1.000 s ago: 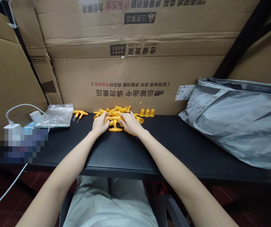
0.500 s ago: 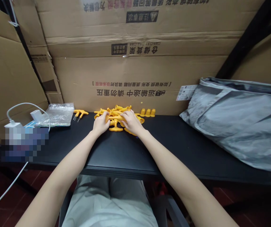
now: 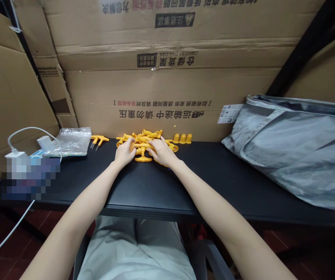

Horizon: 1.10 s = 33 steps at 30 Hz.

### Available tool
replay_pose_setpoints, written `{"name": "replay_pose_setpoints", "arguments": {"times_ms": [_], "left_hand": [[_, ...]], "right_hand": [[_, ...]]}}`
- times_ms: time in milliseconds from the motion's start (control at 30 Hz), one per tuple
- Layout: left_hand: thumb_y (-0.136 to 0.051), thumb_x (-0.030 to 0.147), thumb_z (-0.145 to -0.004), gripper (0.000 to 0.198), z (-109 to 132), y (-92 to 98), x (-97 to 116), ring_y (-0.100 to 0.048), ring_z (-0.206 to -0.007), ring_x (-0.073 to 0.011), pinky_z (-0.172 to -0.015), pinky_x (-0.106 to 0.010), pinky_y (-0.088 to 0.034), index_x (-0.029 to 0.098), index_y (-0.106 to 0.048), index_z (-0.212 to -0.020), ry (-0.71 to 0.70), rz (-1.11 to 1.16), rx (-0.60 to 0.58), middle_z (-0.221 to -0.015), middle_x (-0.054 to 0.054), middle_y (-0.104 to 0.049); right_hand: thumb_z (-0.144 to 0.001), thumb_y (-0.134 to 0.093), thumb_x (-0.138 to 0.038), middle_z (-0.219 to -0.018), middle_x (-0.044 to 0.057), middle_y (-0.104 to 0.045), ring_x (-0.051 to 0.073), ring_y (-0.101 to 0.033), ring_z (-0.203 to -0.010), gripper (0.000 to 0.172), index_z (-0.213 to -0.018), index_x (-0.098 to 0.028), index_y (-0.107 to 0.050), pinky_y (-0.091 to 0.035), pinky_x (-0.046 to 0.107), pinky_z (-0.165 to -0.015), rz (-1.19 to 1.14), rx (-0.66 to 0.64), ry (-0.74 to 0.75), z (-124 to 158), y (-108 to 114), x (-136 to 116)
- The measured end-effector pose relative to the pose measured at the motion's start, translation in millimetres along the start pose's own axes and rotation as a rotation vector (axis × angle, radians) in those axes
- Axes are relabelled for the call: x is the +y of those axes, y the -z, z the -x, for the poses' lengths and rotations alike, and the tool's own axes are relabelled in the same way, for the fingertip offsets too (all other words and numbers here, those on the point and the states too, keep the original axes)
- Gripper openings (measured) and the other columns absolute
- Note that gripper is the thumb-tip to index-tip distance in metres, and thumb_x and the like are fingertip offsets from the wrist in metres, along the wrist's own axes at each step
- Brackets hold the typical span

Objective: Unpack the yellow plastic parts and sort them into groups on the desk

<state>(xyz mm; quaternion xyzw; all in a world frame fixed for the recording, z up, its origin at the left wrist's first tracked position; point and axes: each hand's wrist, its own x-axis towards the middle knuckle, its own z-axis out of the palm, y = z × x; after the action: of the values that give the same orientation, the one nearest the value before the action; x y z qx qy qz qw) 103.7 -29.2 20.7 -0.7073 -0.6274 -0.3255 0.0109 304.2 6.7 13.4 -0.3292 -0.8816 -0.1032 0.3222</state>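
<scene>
A yellow corkscrew piece [image 3: 140, 145] stretches sideways between my hands. My left hand [image 3: 124, 150] is closed around its left end. The fingers of my right hand [image 3: 162, 151] are bent over its right end, partly hiding it. Around and behind them lies a heap of yellow plastic corkscrew parts [image 3: 148, 133], with T-shaped handles and flared sleeves. One T-shaped handle [image 3: 143, 159] lies just in front of the heap, between the hands. Whether a metal screw sits inside the held piece cannot be seen.
Right of the heap stand three yellow cups [image 3: 182, 139]. To the left lie yellow-handled corkscrews [image 3: 99, 140] with bare metal screws, then a clear plastic bag [image 3: 71, 142] and a white charger [image 3: 17, 155] with cable. A grey bag [image 3: 295, 151] occupies the black table's [image 3: 152, 190] right side. Cardboard [image 3: 167, 85] stands behind.
My right hand has shifted slightly left and forward over the held piece, covering more of the yellow part beneath it. My left hand stays nearly still.
</scene>
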Motion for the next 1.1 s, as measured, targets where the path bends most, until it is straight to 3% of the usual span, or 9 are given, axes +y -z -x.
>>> {"name": "replay_pose_setpoints", "arguments": {"times_ms": [267,533,800,967,1100], "left_hand": [[-0.052,0.023,-0.084,0.037,0,-1.6,-1,-0.067,-0.097,-0.0211,-0.083,-0.03,-0.049,0.026,-0.054,-0.121,-0.017,0.023,0.015,-0.11,-0.003,-0.07],[-0.052,0.024,-0.084,0.038,0,-2.1,-1,-0.067,-0.097,-0.0219,-0.083,-0.031,-0.05,0.026,-0.054,-0.121,-0.011,0.018,0.005,-0.111,-0.003,-0.069],[-0.052,0.024,-0.084,0.033,-1,0.0,-1,-0.066,-0.099,-0.022,-0.084,-0.03,-0.049,0.027,-0.055,-0.117,0.02,0.022,0.023,-0.107,-0.003,-0.07],[-0.052,0.029,-0.085,0.033,-3,0.4,-3,-0.067,-0.094,-0.0244,-0.079,-0.032,-0.049,0.026,-0.052,-0.118,0.105,-0.004,0.043,-0.1,-0.005,-0.07],[-0.049,0.035,-0.088,0.033,-5,1.9,-4,-0.068,-0.089,-0.026,-0.075,-0.032,-0.048,0.025,-0.05,-0.119,0.185,0.005,0.06,-0.093,-0.007,-0.071]], "right_hand": [[-0.089,-0.05,-0.027,-0.112,0.012,-0.063,0.028,-0.058,-0.108,0.029,-0.116,-0.02,-0.058,-0.031,0.057,-0.108,0.009,0.037,0.031,0,0,3],[-0.09,-0.046,-0.026,-0.108,0.011,-0.066,0.027,-0.06,-0.106,0.027,-0.114,-0.02,-0.06,-0.028,0.06,-0.108,0.015,-0.015,0.01,1,1,1],[-0.087,-0.047,-0.024,-0.105,0.012,-0.066,0.029,-0.059,-0.105,0.022,-0.104,-0.02,-0.06,-0.024,0.065,-0.107,0.068,0.046,-0.048,2,4,14],[-0.086,-0.05,-0.026,-0.105,0.012,-0.066,0.028,-0.059,-0.102,0.021,-0.103,-0.02,-0.06,-0.026,0.061,-0.108,0.097,0.141,-0.11,3,8,27],[-0.087,-0.05,-0.031,-0.105,0.012,-0.065,0.029,-0.058,-0.102,0.023,-0.103,-0.019,-0.061,-0.032,0.056,-0.106,0.118,0.316,-0.207,9,12,49]]}}
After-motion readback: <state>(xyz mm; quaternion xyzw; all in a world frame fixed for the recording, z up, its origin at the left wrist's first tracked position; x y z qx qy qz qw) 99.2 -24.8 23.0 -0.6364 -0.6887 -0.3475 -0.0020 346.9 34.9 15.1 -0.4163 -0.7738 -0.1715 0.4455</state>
